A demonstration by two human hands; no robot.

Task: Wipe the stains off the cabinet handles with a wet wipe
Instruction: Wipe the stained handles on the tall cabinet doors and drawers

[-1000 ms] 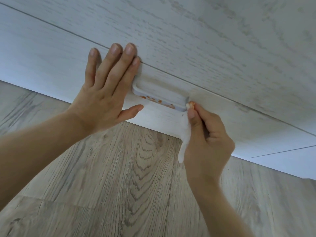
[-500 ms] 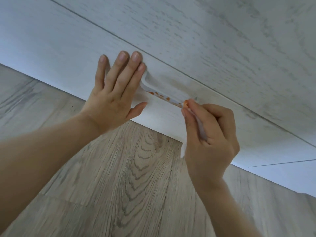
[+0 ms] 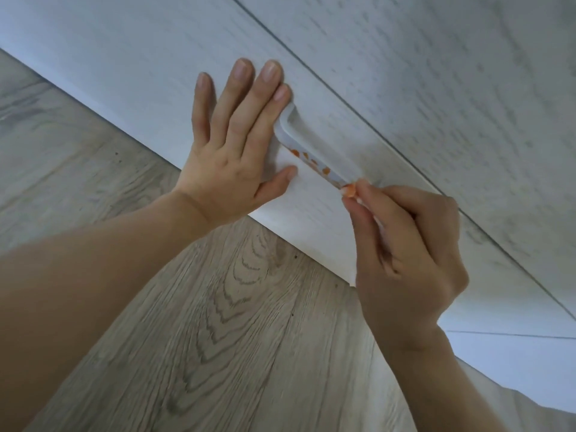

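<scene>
Wiping is under way on the cabinet handle (image 3: 307,151), a pale bar fixed to the white wood-grain cabinet front (image 3: 156,73) low down near the floor (image 3: 202,307). Orange stains (image 3: 311,162) dot the bar's front edge along most of its length, so by my reckoning this handle is barely started.

The right hand (image 3: 405,263) is at the bar's right end, fingers curled tight with thumb and forefinger pinched together on the wet wipe (image 3: 350,191). Only a small nub of it pokes out at the fingertips, already tinged orange; the rest is buried in the fist, I think, though it's hard to see from here. That nub is touching the handle's end.

The left hand (image 3: 237,145) lies flat on the cabinet front just beside the handle's left end, fingers straight and spread, holding nothing, forefinger touching the bar's curved corner. It looks like a brace.

Next move, as I judge it: drag the pinched wipe leftward along the front edge, pressing firmly enough to lift each spot, and turn to a clean bit of wipe so the orange doesn't smear
</scene>
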